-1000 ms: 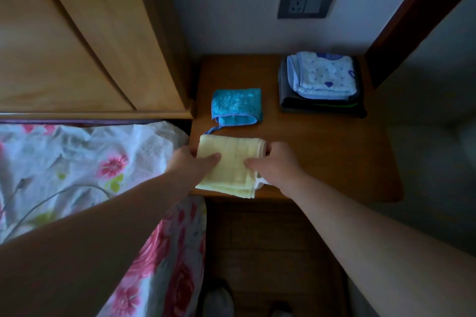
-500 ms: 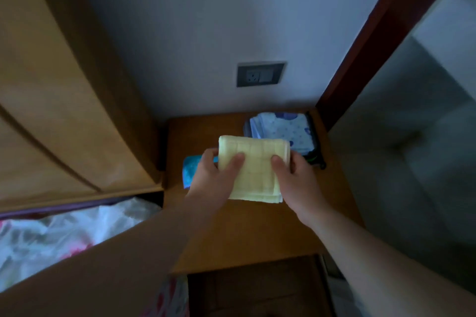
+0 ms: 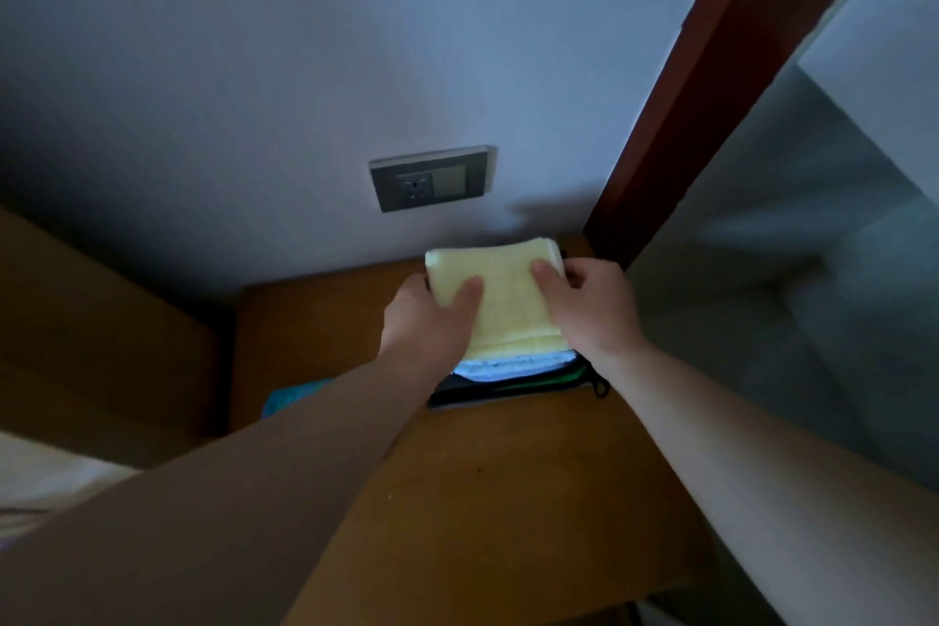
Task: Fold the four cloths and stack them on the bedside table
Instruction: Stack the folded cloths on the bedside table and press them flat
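While left grip (image 3: 426, 323) and right grip (image 3: 595, 308) pinch its sides, the yellow cloth (image 3: 508, 302) tops the stack (image 3: 513, 371) at the tabletop's (image 3: 508, 498) back right corner.

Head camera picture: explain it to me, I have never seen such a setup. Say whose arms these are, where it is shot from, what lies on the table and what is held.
No machine here: a person wears a camera on the head, looking forward and down, so both bare arms are their own. The left hand and right hand each pinch a side of a folded yellow cloth, thumbs on top, above the bedside table. Under it a pale blue-white cloth lies on a dark cloth with a green edge. A teal cloth peeks out beside the left forearm.
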Action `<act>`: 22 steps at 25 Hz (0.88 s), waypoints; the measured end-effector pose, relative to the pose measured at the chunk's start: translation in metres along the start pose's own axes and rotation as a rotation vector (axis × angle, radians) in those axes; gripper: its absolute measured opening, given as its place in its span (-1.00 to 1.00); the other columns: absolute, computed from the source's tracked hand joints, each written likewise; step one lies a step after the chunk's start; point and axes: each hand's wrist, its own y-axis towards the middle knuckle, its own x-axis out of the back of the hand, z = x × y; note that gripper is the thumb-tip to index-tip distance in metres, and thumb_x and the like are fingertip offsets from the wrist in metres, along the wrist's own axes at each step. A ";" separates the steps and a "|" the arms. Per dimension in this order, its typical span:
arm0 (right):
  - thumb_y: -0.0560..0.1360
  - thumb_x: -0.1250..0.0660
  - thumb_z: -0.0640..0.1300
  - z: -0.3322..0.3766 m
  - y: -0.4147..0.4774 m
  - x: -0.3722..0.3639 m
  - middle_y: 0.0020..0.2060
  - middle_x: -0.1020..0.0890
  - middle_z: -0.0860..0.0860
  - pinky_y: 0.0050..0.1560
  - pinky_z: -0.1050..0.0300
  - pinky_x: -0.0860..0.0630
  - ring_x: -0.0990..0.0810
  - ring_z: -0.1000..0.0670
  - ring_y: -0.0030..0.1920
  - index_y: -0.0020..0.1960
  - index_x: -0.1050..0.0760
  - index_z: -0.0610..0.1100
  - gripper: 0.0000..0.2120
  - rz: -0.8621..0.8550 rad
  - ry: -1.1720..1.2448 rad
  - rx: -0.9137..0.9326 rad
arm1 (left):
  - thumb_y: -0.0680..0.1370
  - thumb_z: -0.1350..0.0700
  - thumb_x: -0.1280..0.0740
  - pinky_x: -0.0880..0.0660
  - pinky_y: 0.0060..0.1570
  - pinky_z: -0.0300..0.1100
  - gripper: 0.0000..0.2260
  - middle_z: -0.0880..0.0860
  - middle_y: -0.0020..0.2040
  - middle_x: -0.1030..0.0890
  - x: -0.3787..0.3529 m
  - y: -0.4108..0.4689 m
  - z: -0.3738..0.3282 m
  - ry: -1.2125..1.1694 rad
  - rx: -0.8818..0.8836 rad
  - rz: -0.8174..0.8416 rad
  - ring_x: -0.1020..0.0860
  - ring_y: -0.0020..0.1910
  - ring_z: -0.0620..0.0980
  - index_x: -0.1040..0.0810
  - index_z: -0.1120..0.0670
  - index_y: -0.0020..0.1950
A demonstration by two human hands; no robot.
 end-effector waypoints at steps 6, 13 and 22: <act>0.65 -0.31 0.09 -0.005 -0.003 0.005 -0.13 -0.65 0.06 -0.37 0.34 -0.41 -0.63 0.11 -0.17 0.14 -0.61 -0.04 -0.77 0.036 -0.101 0.031 | 0.63 -0.22 -0.29 -0.55 -0.23 -0.18 -0.57 -0.03 0.10 -0.52 -0.004 -0.013 0.002 0.099 -0.048 -0.013 -0.51 -0.15 -0.18 -0.37 0.01 0.37; 0.67 -0.29 0.03 0.002 -0.007 0.010 -0.06 -0.62 0.08 -0.24 0.11 -0.61 -0.63 0.10 -0.14 0.21 -0.50 0.03 -0.84 -0.003 -0.047 0.011 | 0.66 -0.13 -0.25 -0.61 -0.18 -0.08 -0.58 0.06 0.18 -0.51 -0.002 -0.015 -0.017 0.143 -0.066 0.024 -0.58 -0.05 -0.02 -0.31 0.05 0.43; 0.69 -0.18 0.05 0.021 0.001 0.006 0.53 -0.36 -0.06 0.51 -0.09 -0.36 -0.31 -0.09 0.55 0.56 -0.34 -0.11 -0.52 -0.094 -0.456 0.353 | 0.67 -0.12 -0.13 -0.04 0.61 0.12 -0.39 0.05 0.68 -0.06 -0.008 -0.013 -0.034 0.553 -0.452 -0.195 -0.03 0.66 0.09 -0.04 0.03 0.67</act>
